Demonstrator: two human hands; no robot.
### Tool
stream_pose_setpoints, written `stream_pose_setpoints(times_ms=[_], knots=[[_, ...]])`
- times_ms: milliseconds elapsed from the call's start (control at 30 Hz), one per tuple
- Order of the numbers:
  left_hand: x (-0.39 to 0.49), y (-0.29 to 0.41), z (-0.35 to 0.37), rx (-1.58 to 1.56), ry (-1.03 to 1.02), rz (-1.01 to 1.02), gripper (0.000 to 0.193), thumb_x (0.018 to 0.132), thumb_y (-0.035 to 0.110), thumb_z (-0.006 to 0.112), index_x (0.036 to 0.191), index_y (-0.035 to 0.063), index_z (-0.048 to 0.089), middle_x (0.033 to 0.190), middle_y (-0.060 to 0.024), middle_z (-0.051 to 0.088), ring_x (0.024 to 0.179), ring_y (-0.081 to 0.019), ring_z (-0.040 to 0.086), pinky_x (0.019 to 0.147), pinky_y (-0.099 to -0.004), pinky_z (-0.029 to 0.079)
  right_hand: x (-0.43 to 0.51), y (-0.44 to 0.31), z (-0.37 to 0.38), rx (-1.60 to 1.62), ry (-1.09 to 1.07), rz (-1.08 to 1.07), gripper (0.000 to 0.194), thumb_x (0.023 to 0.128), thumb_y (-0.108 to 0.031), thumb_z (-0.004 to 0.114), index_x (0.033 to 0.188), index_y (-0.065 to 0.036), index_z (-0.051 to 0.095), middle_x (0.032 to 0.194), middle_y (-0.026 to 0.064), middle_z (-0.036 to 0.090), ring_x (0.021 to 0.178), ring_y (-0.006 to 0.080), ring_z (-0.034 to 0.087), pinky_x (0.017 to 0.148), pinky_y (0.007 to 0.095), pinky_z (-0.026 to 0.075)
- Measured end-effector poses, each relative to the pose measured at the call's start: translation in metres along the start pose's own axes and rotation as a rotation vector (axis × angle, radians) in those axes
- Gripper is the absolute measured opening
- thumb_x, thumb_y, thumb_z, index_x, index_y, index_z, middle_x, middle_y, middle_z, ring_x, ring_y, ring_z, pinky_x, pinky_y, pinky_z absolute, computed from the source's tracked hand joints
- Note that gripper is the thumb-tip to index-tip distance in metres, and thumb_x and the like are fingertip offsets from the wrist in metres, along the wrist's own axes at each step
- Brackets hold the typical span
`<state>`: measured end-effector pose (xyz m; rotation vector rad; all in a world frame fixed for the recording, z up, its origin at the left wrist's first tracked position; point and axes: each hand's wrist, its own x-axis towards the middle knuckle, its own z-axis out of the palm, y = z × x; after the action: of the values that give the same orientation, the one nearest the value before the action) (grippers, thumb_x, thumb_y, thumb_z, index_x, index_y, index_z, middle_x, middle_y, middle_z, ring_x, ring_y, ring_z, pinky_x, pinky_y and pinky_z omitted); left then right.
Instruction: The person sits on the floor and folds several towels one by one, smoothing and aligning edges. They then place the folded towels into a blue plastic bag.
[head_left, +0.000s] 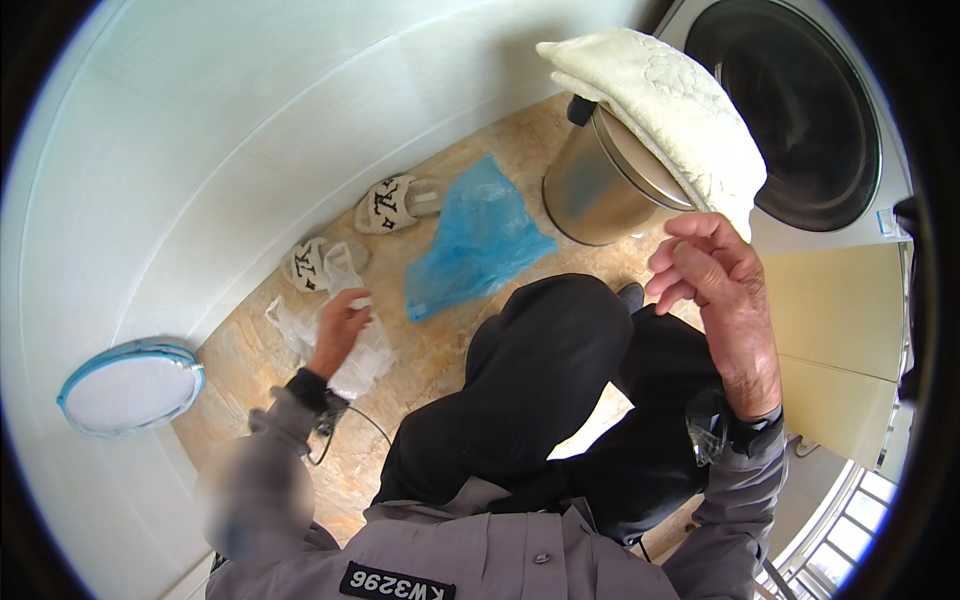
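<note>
My left hand (343, 330) reaches down over a crumpled clear plastic bag (367, 364) on the floor; its fingers are curled at the bag, and a small white bit shows by the fingertips. Whether it grips the bag cannot be told. My right hand (709, 277) is raised above my knee with its fingers bent and apart, and nothing shows in it. Between the hands a blue plastic bag (484, 236) lies flat on the floor. Two light slippers with dark markings, one slipper (386, 204) and another slipper (306, 264), lie along the wall, the nearer one partly behind the clear bag.
A round metal bin (600, 184) bears a folded cream towel (667, 97). Behind it stands a front-loading washing machine (787, 112), with a pale cabinet (836, 322) beside it. A blue-rimmed folded mesh item (133, 388) leans on the white wall at left. A cable (367, 416) hangs near my left wrist.
</note>
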<state>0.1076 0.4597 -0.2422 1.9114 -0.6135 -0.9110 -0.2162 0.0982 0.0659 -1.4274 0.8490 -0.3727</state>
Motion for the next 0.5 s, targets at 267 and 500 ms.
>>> stream_pose_setpoints(times_ms=[267,500], knots=[[0.116,0.059,0.152,0.772,-0.202,0.447,0.045,0.093,0.015,0.070,0.136,0.0049,0.058,0.136,-0.0185,0.061,0.106,-0.0434,0.065,0.082,-0.0491,0.057,-0.006,0.013,-0.021,0.106,-0.016,0.089,0.021,0.103,-0.007,0.063,0.122,0.002,0.064,0.096,0.0107,0.073,0.081,0.0170,0.073,0.070,0.0277,0.057],[0.147,0.054,0.141,0.540,-0.167,0.273,0.021,0.097,0.014,0.070,0.114,0.0028,0.069,0.102,-0.0112,0.070,0.093,-0.0277,0.067,0.084,-0.0381,0.055,-0.007,0.014,-0.029,0.136,-0.033,0.080,0.019,0.104,-0.005,0.065,0.123,0.000,0.064,0.100,0.0099,0.073,0.084,0.0143,0.073,0.070,0.0259,0.056]])
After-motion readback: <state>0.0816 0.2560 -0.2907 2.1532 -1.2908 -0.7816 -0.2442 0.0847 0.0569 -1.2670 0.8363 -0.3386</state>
